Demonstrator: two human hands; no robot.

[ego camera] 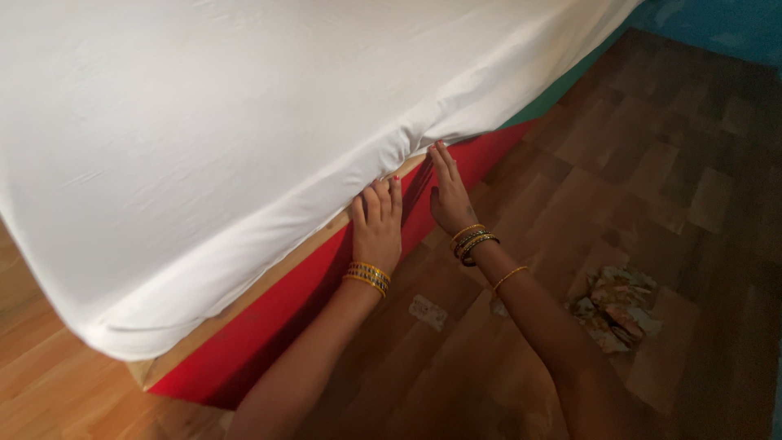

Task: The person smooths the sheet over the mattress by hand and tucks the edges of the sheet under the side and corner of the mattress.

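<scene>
A: Forearms with bangles are seen nearest the lens, reaching up from the bottom edge toward the bed's long side. Left hand (377, 222) is laid flat, fingers together, tips pushed under the hem of the white sheet (204, 130). Nothing is clenched.

B: Right hand?

A: Right hand (450, 195) is held open and edge-on, fingers straight, tips touching the sheet's lower edge where it is bunched into a fold. No grip is seen; the cloth is pressed, not pinched.

B: Sheet position?

A: Spread over the mattress, draped down the side. At the near corner it is wrapped round and looks smooth. Between the hands a pucker is left, and a strip of wooden bed frame (269, 281) is exposed just below the hem, above the red base panel (326, 293).

B: Progress?

A: Judged mostly done: top is covered, near corner fitted. Tucking along this side edge looks unfinished at the pucker; the far end cannot be told.

B: Floor?

A: Crumpled paper scraps (615, 305) are lying on the wooden floor (668, 163), near the right forearm.
</scene>
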